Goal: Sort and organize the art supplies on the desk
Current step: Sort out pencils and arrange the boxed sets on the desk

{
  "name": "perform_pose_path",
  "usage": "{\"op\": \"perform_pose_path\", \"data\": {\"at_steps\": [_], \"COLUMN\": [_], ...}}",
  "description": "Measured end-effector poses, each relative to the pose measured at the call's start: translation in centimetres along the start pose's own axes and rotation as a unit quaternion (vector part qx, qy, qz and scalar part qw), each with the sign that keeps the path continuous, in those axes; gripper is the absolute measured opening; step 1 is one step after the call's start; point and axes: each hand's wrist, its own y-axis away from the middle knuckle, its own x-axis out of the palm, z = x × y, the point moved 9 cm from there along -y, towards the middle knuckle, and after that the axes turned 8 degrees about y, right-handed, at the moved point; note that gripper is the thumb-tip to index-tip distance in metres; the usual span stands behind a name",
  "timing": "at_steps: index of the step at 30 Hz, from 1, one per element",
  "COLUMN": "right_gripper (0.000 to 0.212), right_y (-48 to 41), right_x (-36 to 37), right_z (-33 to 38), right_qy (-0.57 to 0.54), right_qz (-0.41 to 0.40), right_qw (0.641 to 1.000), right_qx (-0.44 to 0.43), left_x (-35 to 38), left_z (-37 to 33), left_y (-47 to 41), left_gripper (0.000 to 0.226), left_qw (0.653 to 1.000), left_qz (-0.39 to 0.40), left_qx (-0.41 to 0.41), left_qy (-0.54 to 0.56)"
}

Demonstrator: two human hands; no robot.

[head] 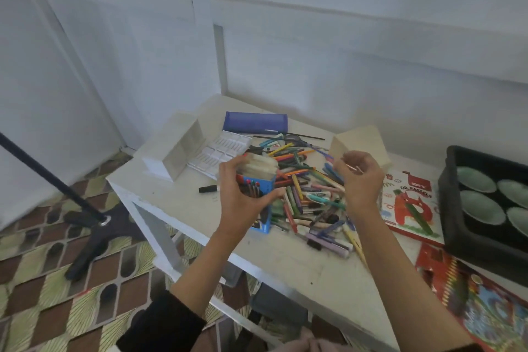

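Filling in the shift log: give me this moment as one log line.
left hand: holds blue box, flaps open | right hand: pinches thin stick | pens and crayons: heaped loose on desk

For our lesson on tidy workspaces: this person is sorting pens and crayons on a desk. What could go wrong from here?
1. The left hand alone grips the open blue box; if it tips, whatever is inside may spill.
2. The black marker lies by itself near the desk edge and might roll off.
3. The right hand, pinching a thin stick, hovers over the loose pile; a careless forearm could sweep pieces to the floor.
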Motion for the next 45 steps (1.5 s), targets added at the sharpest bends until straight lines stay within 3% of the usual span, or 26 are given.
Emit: {"op": "perform_pose_path", "data": {"at_steps": [4, 6, 10, 17, 26, 34, 38, 42, 45], "right_gripper": [0.017, 0.018, 0.020, 0.015, 0.007, 0.009, 0.012, 0.019, 0.023], "right_y": [0.1, 0.3, 1.0, 2.6, 4.0, 4.2, 4.3, 5.1, 6.5], "right_x": [0.9, 1.7, 2.6, 2.6, 2.9, 3.0, 3.2, 4.6, 6.7], "right_z": [-0.4, 0.0, 1.6, 3.8, 6.4, 6.2, 7.0, 9.9, 12.4], "right_qy": [-0.210, -0.263, -0.324, -0.354, -0.245, -0.267, -0.213, -0.134, -0.055], "right_qz": [0.001, 0.020, 0.039, 0.035, 0.045, 0.025, 0.032, 0.108, 0.186], "right_qw": [0.972, 0.955, 0.932, 0.924, 0.968, 0.963, 0.977, 0.979, 0.959], "right_qx": [0.105, 0.134, 0.157, 0.139, 0.024, 0.029, -0.011, -0.114, -0.205], "left_x": [-0.4, -0.5, -0.6, 0.2, -0.2, -0.4, -0.4, -0.3, -0.3], "left_z": [0.5, 0.4, 0.8, 1.5, 1.5, 1.4, 1.2, 1.2, 0.9], "left_y": [-0.5, -0.9, -1.0, -0.6, -0.4, -0.1, 0.0, 0.1, 0.1], "left_gripper": [0.067, 0.060, 0.056, 0.057, 0.054, 0.057, 0.056, 0.054, 0.054], "left_qw": [0.999, 0.999, 0.997, 0.991, 0.988, 0.984, 0.983, 0.981, 0.981], "left_qz": [0.024, 0.029, 0.048, 0.085, 0.095, 0.103, 0.105, 0.106, 0.104], "left_qx": [-0.029, -0.037, -0.059, -0.096, -0.106, -0.117, -0.120, -0.128, -0.124], "left_qy": [0.006, 0.018, 0.028, 0.042, 0.066, 0.083, 0.091, 0.102, 0.103]}}
